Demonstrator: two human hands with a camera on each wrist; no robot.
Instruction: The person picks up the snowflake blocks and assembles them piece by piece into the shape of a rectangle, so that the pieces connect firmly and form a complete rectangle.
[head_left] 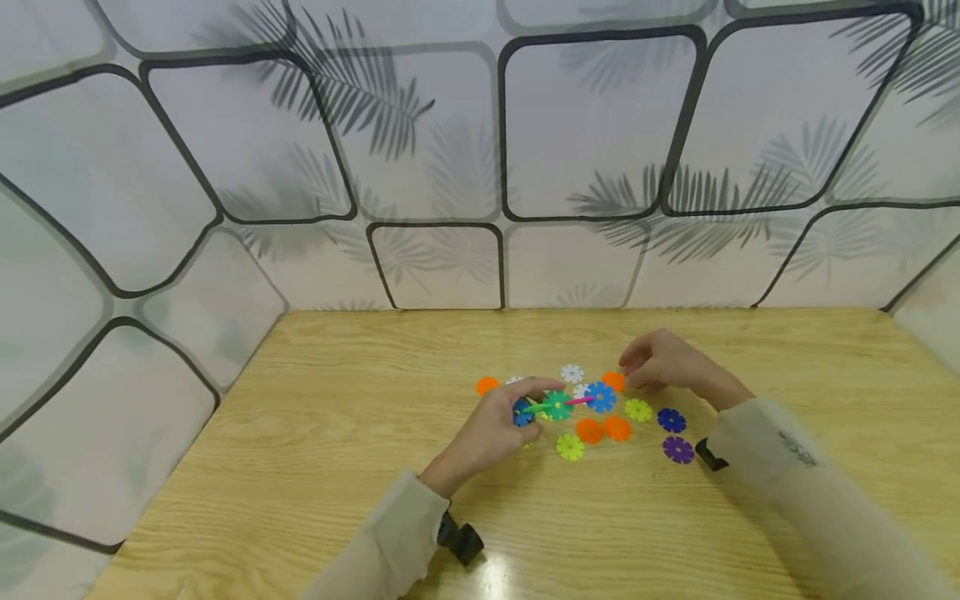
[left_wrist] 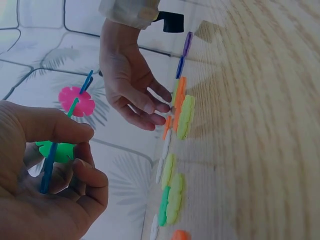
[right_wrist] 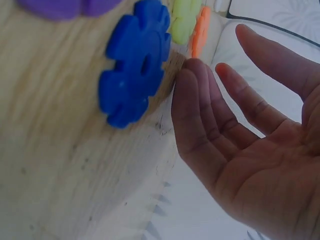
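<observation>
Linked discs (head_left: 557, 410) jut rightward out of the left grip (head_left: 491, 427)

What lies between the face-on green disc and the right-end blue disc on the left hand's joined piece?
A pink disc, edge-on in the head view, sits between the green disc and blue disc; the left wrist view shows its face.

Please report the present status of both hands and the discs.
Left hand holds joined discs. Right hand empty, near orange disc. Nothing visibly blocking right hand.
</observation>
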